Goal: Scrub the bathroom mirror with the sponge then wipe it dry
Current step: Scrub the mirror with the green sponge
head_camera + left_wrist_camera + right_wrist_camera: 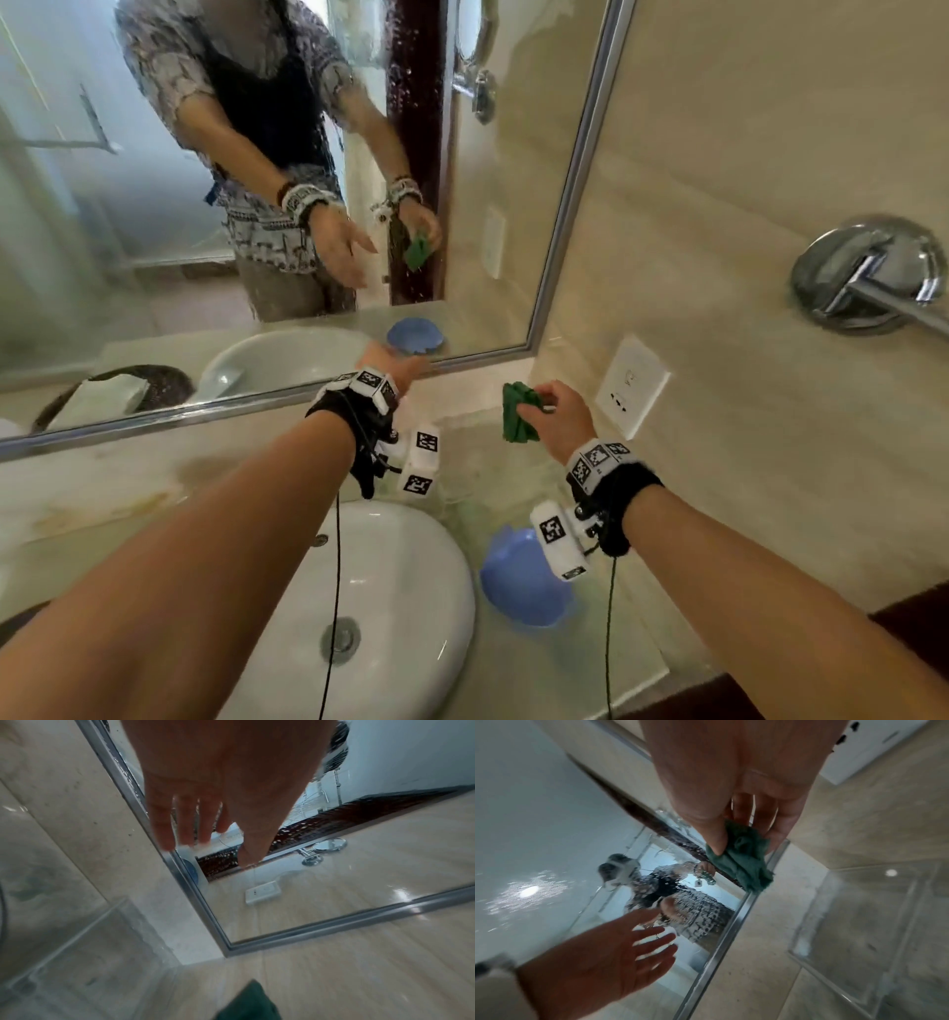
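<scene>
No readable brand or text is seen anywhere; the only markings are the black-and-white square code tags on the wrist bands, and the white wall socket [632, 383] is too small for any print to be made out. A crumpled green sponge [519, 419] is pinched by the right hand [557, 419], thumb on one side and fingers [785, 821] curled round the other, and it's held in the air just off the lower right corner of the mirror [488, 180], above the table [642, 642]. The sponge hangs from the grip with its long axis running roughly up and down in the head view, the loose end pointing down toward the table. The left hand [395, 362] is held flat and empty, its fingers [185, 821] straight and slightly spread, reaching toward the mirror's bottom frame; whether the glass is actually touched can't be told. Water droplets and streaks are seen all over the glass. A white sink [390, 606] sits below the left arm, and a blue bowl [524, 586] is beside it on the wet table. A chrome wall fitting [868, 277] is mounted off to the right.
</scene>
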The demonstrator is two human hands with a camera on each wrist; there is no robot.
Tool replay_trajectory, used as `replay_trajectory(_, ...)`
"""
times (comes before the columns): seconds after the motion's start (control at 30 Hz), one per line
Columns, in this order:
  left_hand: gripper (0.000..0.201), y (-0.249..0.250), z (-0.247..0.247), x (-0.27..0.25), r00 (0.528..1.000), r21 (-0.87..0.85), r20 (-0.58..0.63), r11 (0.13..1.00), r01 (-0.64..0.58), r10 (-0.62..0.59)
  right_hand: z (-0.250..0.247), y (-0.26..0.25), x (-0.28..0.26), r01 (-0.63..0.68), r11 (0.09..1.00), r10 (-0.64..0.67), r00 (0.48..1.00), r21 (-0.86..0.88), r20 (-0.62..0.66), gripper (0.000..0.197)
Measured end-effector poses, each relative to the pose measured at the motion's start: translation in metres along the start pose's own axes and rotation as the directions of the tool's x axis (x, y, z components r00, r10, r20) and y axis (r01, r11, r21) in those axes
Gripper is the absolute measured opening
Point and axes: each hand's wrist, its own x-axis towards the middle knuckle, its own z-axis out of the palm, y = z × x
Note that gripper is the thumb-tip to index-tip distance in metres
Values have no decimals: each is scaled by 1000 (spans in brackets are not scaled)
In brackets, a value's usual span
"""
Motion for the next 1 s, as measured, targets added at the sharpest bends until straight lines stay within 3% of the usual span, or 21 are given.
replay_trajectory(0.1,98,-8,-12,26,958,160,-281,981,107,-59,8,14,30,-94,995,97,993,40,-73,24)
replay_trajectory(0.2,126,-26,-19,51,898,146,-433,978,152,-76,17,17,60,-130,989,139,981,74,-135,27)
replay_trajectory(0.3,136,-30,-27,62,865,82,-497,988,132,-75,23,6,95,-100,993,111,975,68,-191,29)
replay_trajectory(0.4,140,-31,-26,79,833,47,-551,995,90,-49,23,-14,137,10,997,16,949,80,-314,27)
replay_trajectory(0.53,150,-32,-17,103,778,14,-628,999,42,-23,22,-37,190,280,960,-240,829,3,-505,29)
replay_trajectory(0.6,153,-30,-12,111,751,1,-659,999,45,-33,24,-43,213,402,909,-399,753,-114,-524,35)
replay_trajectory(0.67,159,-27,-7,119,712,-20,-701,999,26,-33,31,-37,231,465,865,-493,724,-187,-482,39)
replay_trajectory(0.8,165,-28,2,133,652,-22,-758,999,-38,8,65,12,238,453,831,-550,752,-322,-362,40)
replay_trajectory(0.93,162,-33,6,141,620,-10,-784,998,-61,31,96,69,219,286,907,-368,896,-308,-250,39)
replay_trajectory(1.0,162,-36,7,144,605,-3,-795,998,-63,36,103,76,214,214,938,-281,930,-273,-236,36)
